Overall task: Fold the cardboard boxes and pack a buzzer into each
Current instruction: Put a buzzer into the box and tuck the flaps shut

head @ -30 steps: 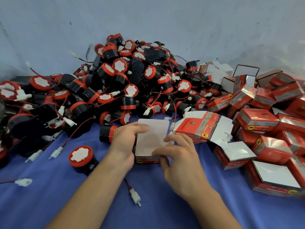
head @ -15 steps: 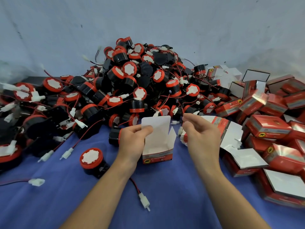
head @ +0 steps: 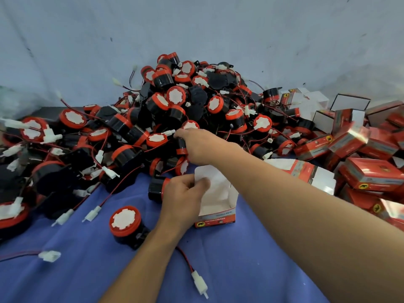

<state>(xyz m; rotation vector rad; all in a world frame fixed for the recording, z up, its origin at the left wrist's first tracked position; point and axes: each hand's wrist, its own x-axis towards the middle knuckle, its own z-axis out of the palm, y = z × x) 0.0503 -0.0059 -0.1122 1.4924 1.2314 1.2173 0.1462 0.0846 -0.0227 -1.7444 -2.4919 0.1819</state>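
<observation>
**Right hand (head: 203, 147) on a buzzer (head: 180, 147), left hand (head: 185, 200) on the box (head: 218, 213)**

Your left hand pinches the white flap of the open box between thumb and curled fingers. The box stands on the blue cloth (head: 87, 270), just in front of the pile (head: 175, 101). Your right arm crosses above the box, and that hand's fingers curl round a buzzer at the pile's front edge. Packed boxes (head: 371, 173) lie to the right

Open red box (head: 215, 218), heaped black-red buzzers (head: 175, 97)
</observation>
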